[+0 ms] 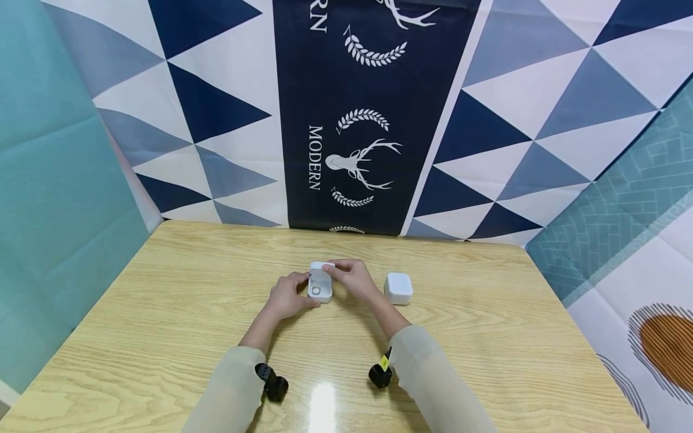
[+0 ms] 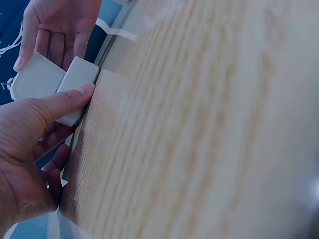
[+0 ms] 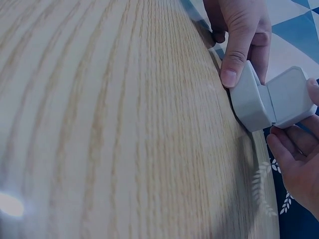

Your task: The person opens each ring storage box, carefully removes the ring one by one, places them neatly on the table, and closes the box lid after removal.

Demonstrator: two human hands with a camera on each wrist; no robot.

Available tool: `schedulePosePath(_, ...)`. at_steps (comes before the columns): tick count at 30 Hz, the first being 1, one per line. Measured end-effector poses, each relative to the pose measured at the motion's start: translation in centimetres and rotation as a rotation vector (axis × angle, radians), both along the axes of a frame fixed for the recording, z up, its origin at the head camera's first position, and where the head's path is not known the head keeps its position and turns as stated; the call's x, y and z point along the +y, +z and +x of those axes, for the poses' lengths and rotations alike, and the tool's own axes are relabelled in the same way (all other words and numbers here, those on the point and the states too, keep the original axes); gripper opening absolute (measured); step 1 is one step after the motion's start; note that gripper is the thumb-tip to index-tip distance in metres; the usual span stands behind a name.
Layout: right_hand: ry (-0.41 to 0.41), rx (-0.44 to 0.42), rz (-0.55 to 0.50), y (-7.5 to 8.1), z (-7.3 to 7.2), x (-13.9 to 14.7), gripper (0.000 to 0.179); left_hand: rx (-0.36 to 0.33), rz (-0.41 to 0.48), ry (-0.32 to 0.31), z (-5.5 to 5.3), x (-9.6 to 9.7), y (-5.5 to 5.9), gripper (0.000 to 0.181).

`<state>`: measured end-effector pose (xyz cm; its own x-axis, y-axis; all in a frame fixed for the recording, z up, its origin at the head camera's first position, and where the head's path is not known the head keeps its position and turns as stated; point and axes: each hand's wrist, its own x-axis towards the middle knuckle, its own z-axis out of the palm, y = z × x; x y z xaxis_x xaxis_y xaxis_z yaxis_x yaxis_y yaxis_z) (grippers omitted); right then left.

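Note:
A small white ring box (image 1: 320,296) stands on the table with its hinged lid (image 1: 322,274) raised. Inside the base lies a ring (image 1: 316,290). My left hand (image 1: 288,296) grips the base from the left, its thumb (image 2: 75,101) along the front side, as the left wrist view shows. On the far right side, my right hand (image 1: 353,278) pinches the lid between thumb and fingers; in the right wrist view the lid (image 3: 290,97) leans back from the base (image 3: 249,102).
A second white box (image 1: 399,288), closed, stands right of my right hand. The wooden table (image 1: 476,337) runs back to a patterned wall covering (image 1: 346,120). Black wrist cameras sit on both sleeves.

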<state>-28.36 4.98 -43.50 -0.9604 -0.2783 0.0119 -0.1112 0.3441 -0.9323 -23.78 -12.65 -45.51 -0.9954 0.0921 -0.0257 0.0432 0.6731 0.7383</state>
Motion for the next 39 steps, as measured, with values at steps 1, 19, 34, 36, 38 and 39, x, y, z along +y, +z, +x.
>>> schedulePosePath(1,-0.002,0.001,0.001,0.0,0.0,0.0,0.036,0.0,0.0,0.0,0.0,0.0,0.0,0.071)
schedulePosePath(19,-0.006,-0.083,-0.09,0.0,0.3,-0.3,0.036,0.004,-0.004,0.0,0.1,0.0,-0.1,0.072)
schedulePosePath(34,-0.012,-0.008,-0.072,0.9,1.3,0.8,0.041,-0.001,-0.021,0.003,0.3,0.1,-0.2,0.075)
schedulePosePath(36,-0.036,0.003,-0.064,0.5,1.1,1.0,0.04,-0.004,-0.02,0.003,0.2,0.1,-0.2,0.075)
schedulePosePath(38,-0.052,-0.003,-0.055,0.4,1.0,1.2,0.039,-0.004,-0.022,0.001,0.2,0.1,-0.1,0.076)
schedulePosePath(39,-0.06,-0.006,-0.051,0.4,1.1,1.4,0.038,-0.004,-0.02,0.001,0.2,0.1,-0.1,0.076)
